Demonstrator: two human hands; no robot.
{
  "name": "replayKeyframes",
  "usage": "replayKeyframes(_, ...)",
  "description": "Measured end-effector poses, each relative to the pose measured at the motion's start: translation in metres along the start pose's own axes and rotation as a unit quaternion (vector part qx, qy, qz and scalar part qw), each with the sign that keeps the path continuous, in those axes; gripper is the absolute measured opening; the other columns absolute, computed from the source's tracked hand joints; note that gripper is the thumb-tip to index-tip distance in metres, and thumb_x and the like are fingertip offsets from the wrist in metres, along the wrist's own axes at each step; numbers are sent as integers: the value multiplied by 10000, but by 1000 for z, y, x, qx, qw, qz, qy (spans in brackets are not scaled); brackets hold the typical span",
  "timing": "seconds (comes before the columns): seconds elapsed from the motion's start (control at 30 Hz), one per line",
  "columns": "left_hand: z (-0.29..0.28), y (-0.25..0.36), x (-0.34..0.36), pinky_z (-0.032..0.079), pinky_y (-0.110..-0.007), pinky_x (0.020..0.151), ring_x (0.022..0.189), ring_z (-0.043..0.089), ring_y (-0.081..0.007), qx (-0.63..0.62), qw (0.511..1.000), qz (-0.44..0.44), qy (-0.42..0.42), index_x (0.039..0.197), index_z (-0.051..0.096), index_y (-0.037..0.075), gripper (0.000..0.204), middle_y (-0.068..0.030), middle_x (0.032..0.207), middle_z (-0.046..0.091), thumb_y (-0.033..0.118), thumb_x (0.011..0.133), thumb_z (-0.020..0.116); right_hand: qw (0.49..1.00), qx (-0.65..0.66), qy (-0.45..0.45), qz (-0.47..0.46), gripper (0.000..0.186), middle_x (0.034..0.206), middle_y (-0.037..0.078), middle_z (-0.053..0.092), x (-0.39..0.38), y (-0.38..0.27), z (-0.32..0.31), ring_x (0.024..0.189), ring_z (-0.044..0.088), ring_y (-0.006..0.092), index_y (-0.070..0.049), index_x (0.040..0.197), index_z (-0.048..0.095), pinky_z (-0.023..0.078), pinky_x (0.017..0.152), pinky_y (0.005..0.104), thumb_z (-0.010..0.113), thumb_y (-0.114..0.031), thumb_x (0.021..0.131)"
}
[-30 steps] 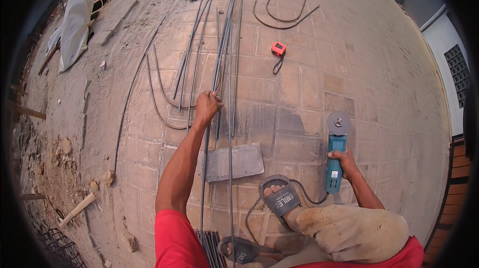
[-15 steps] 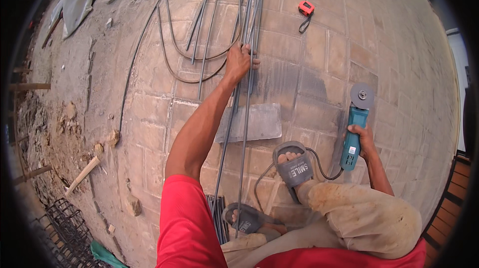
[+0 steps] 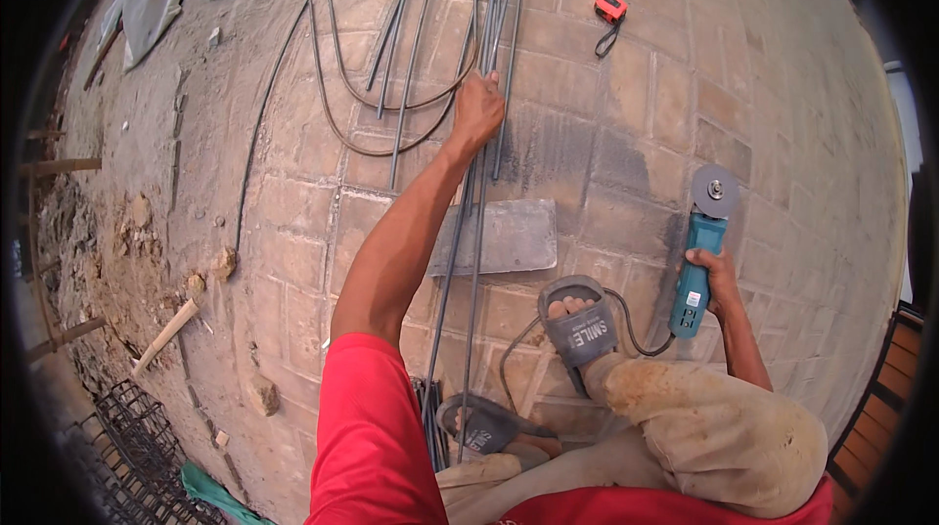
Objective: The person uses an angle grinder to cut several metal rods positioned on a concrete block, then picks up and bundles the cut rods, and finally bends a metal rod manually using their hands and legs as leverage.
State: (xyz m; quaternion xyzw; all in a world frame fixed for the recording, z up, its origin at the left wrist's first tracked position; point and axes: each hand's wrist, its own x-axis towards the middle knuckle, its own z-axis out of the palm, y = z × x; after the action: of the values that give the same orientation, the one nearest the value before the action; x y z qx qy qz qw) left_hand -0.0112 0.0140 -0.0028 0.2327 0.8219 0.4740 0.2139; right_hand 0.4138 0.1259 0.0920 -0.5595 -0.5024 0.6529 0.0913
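My left hand (image 3: 477, 114) reaches forward with its fingers wrapped round several long thin steel rods (image 3: 473, 251). They run from the far edge back toward my feet, crossing over a flat grey slab (image 3: 518, 237) on the paving. My right hand (image 3: 721, 281) is closed round the body of a teal angle grinder (image 3: 692, 276). Its grey disc (image 3: 714, 191) points away from me, above the paving and apart from the rods. Whether the disc spins I cannot tell. Its black cord (image 3: 634, 329) curls round behind my sandal (image 3: 579, 329).
A red tape measure (image 3: 610, 6) lies at the far right of the rods. Bent rods (image 3: 367, 149) lie left of my left hand. A wooden-handled tool (image 3: 164, 337), stones (image 3: 262, 395) and a pile of steel mesh (image 3: 127, 447) lie on the dirt to the left.
My left hand has closed more tightly round the rods, and their near ends have shifted slightly. The grinder stays in my right hand. The whole view has moved a little.
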Motion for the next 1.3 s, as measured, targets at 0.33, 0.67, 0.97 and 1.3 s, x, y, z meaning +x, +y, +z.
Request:
replayKeyframes(0.33,3,24,29,457,-559,749,920,593,-549,56,998,26,19,930,549,-93,360,-383,882,610,254,1004,489,1000,-4,9,14,435,858,90,591,8,-6,-14,678,650,223,-8,1061,518,565,578,385,724,-177,717)
replayKeyframes(0.67,0,10,20,462,-518,730,866,632,-487,92,994,46,34,985,587,-39,378,-315,837,636,326,1007,491,1000,10,20,19,411,809,128,627,25,12,-25,648,658,228,21,1031,562,570,557,369,712,-223,737)
replayKeyframes(0.97,0,6,16,466,-501,694,800,639,-477,89,994,42,37,956,571,-42,385,-313,782,623,332,1007,499,1000,4,0,26,376,803,109,624,23,4,-13,643,648,217,-7,1017,546,551,576,357,706,-198,736)
replayKeyframes(1.3,2,4,13,467,-499,668,770,632,-490,78,993,74,45,949,549,-56,390,-327,772,608,325,1011,495,1000,4,6,20,356,759,130,647,15,-2,-3,622,645,214,-6,984,569,550,569,355,717,-208,730)
